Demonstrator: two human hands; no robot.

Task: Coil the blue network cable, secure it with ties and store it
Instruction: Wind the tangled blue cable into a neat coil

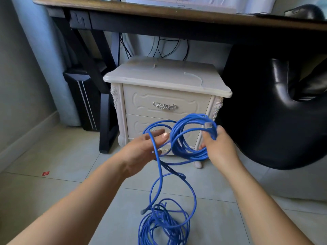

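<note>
My right hand (216,147) grips a coil of several loops of the blue network cable (187,138), held in the air in front of the nightstand. A clear plug (208,125) sticks out at the top of the coil by my thumb. My left hand (146,147) is palm up with straight fingers, and one strand of the cable runs across its palm. From there the cable drops to a loose tangled heap (164,225) on the floor tiles. Two pale cable ties (194,76) lie on the nightstand top.
A cream nightstand (166,96) with two drawers stands right behind my hands, under a dark wooden desk (159,16). A black leather chair (283,106) is at the right. A black flat object leans at the left by the desk leg. A small red scrap (45,173) lies on the floor.
</note>
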